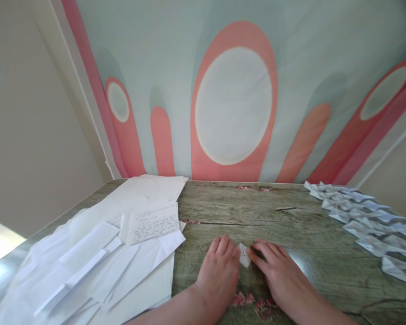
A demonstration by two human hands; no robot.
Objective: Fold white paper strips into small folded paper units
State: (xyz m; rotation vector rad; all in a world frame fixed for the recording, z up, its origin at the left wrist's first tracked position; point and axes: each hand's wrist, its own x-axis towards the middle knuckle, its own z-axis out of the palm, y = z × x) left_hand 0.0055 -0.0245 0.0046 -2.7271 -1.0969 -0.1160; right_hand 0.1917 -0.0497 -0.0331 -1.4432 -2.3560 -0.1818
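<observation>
A small folded piece of white paper (245, 256) lies on the wood-patterned table (257, 212), near its front. My left hand (219, 271) rests palm down just left of it, fingers curled and pressed together, fingertips touching the paper's left edge. Palm down too, my right hand (277, 268) presses the paper's right edge with its fingertips. Most of the paper is hidden between the two hands.
A loose pile of white sheets (98, 262), one with handwriting (154, 223), covers the table's left side. Several small folded paper pieces (368, 221) lie in rows at the right edge. A wall with pink and white ovals (233, 104) stands behind the table.
</observation>
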